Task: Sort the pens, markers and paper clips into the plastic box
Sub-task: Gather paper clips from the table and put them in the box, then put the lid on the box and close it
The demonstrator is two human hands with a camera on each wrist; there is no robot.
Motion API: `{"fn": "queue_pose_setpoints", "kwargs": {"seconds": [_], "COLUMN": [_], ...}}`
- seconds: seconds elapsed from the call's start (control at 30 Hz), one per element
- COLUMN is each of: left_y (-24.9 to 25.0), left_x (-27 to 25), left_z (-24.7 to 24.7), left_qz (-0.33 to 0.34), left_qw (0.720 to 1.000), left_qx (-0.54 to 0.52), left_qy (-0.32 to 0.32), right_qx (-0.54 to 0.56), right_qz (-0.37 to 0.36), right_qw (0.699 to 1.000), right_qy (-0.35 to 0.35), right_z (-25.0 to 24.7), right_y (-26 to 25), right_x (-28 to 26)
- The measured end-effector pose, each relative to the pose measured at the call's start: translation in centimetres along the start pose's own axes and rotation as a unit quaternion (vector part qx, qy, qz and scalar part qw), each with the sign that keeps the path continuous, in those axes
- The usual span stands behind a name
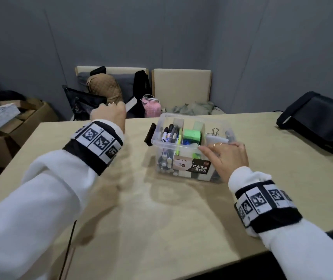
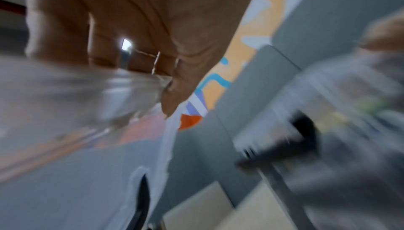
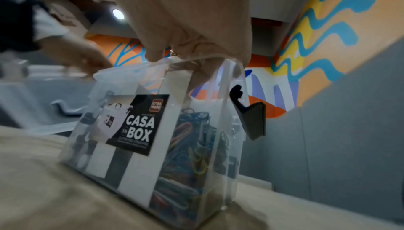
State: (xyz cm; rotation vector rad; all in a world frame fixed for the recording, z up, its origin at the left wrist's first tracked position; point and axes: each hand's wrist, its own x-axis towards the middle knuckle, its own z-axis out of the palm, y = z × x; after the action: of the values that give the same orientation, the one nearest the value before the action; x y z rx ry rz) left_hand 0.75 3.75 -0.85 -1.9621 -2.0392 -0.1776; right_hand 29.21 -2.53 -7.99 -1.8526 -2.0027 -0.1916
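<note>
My left wrist picture is all smeared, so the clear thing [image 2: 65, 98] my left hand [image 2: 135, 31] holds is too blurry to name.

A clear plastic box [image 1: 190, 168] with a black "CASA BOX" label stands on the pale wooden table [image 1: 161, 219]. Its left compartment holds upright markers and pens [image 1: 168, 138], the middle one holds bright green blocks [image 1: 192, 135], and a silver binder clip [image 1: 214, 131] shows at the right. A black latch [image 1: 149, 134] hangs on the box's left side. The right hand [image 1: 230, 156], in a white sleeve with a black-and-white marker band, curls its fingers over the box's near right rim. The left hand [image 1: 110, 114], raised left of the box, grips something flat and pale, too blurred to name. Behind the table are two beige chairs [image 1: 181, 85] with bags; a black case [image 1: 319, 122] lies at far right.
</note>
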Motion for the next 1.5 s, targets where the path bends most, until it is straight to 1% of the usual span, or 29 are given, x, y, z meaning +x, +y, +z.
{"fn": "queue_pose_setpoints", "kwargs": {"seconds": [0.13,0.2,0.23,0.27,0.33,0.4,0.43,0.47,0.53,0.57,0.67,0.73,0.8,0.83,0.87,0.93,0.97,1.0,1.03,1.1,1.17,1.2,1.23,1.3,1.33,1.37,1.4,1.47,1.5], "left_y": [-1.1,-1.0,-0.9,-0.8,-0.2,0.9,1.6,2.4,4.3,5.3,7.2,7.3,7.4,7.6,7.9,8.6,9.0,9.3,9.5,9.8,9.3,9.0,8.5,7.2,6.5,5.8,5.4,5.1,5.3], "left_x": [0.9,0.5,0.4,0.1,0.1,0.4,0.4,0.2,-0.6,-1.2,-3.1,-3.6,-3.8,-4.0,-4.3,-4.8,-4.9,-5.0,-5.2,-5.4,-5.5,-5.4,-5.2,-4.7,-4.2,-3.8,-3.1,-1.3,-0.3], "left_z": [-4.4,-6.0,-6.5,-7.1,-7.4,-6.8,-6.3,-5.7,-4.1,-3.4,-1.8,-1.3,-0.9,-0.6,-0.3,0.3,0.6,0.8,0.8,0.7,0.6,0.9,1.2,1.7,1.7,1.6,1.6,1.7,2.1], "left_qz": [-0.059,-0.068,-0.067,-0.06,-0.036,-0.024,-0.03,-0.035,-0.045,-0.057,-0.089,-0.099,-0.111,-0.122,-0.14,-0.171,-0.174,-0.168,-0.156,-0.137,-0.15,-0.165,-0.181,-0.184,-0.185,-0.188,-0.179,-0.131,-0.099], "left_qw": [0.989,0.965,0.942,0.913,0.845,0.775,0.736,0.692,0.606,0.586,0.557,0.521,0.498,0.481,0.455,0.407,0.403,0.414,0.434,0.475,0.504,0.541,0.608,0.765,0.817,0.844,0.854,0.871,0.884], "left_qx": [-0.098,-0.182,-0.242,-0.316,-0.462,-0.579,-0.637,-0.696,-0.788,-0.806,-0.826,-0.847,-0.859,-0.866,-0.876,-0.889,-0.888,-0.882,-0.872,-0.848,-0.827,-0.806,-0.763,-0.617,-0.545,-0.5,-0.482,-0.469,-0.455], "left_qy": [0.093,0.178,0.223,0.252,0.268,0.251,0.227,0.187,0.094,0.059,0.009,-0.017,-0.047,-0.062,-0.08,-0.124,-0.139,-0.152,-0.166,-0.19,-0.198,-0.173,-0.127,-0.017,0.03,0.059,0.075,0.064,0.044], "right_qx": [-0.002,0.044,0.109,0.198,0.356,0.459,0.5,0.534,0.572,0.579,0.575,0.603,0.638,0.636,0.621,0.57,0.528,0.472,0.408,0.287,0.218,0.208,0.205,0.185,0.171,0.163,0.162,0.159,0.153], "right_qz": [0.003,0.008,0.018,0.037,0.088,0.117,0.127,0.134,0.138,0.14,0.174,0.195,0.202,0.2,0.195,0.181,0.172,0.167,0.166,0.181,0.189,0.191,0.192,0.186,0.182,0.178,0.173,0.149,0.133], "right_qw": [1.0,0.999,0.993,0.978,0.928,0.879,0.856,0.835,0.809,0.803,0.799,0.773,0.742,0.743,0.756,0.795,0.822,0.853,0.885,0.933,0.956,0.959,0.959,0.965,0.968,0.97,0.971,0.974,0.977], "right_qy": [-0.006,0.018,0.043,0.063,0.062,0.047,0.035,0.016,-0.019,-0.023,0.005,0.024,0.04,0.052,0.065,0.105,0.127,0.144,0.153,0.122,0.051,0.032,0.024,0.018,0.006,-0.012,-0.031,-0.059,-0.071], "right_z": [0.4,0.4,0.2,-0.2,-0.9,-1.8,-2.2,-2.7,-3.1,-3.2,-2.5,-2.3,-2.8,-3.0,-3.2,-3.2,-3.0,-3.0,-2.9,-2.8,-2.5,-2.2,-1.9,-1.6,-1.5,-1.4,-1.4,-1.4,-1.5], "right_y": [-1.6,-1.5,-1.3,-1.3,-1.0,-0.5,-0.3,0.0,0.3,0.2,0.4,0.7,0.6,0.3,-0.2,-0.7,-0.6,-0.4,-0.1,0.7,1.2,1.4,1.7,1.8,1.8,1.7,1.6,1.5,1.6], "right_x": [0.2,0.0,0.0,0.0,0.4,1.1,1.5,1.8,2.1,2.1,2.2,2.4,2.6,2.7,2.7,2.7,2.6,2.5,2.5,2.4,2.3,2.3,2.3,2.5,2.6,2.5,2.6,3.0,3.4]}}
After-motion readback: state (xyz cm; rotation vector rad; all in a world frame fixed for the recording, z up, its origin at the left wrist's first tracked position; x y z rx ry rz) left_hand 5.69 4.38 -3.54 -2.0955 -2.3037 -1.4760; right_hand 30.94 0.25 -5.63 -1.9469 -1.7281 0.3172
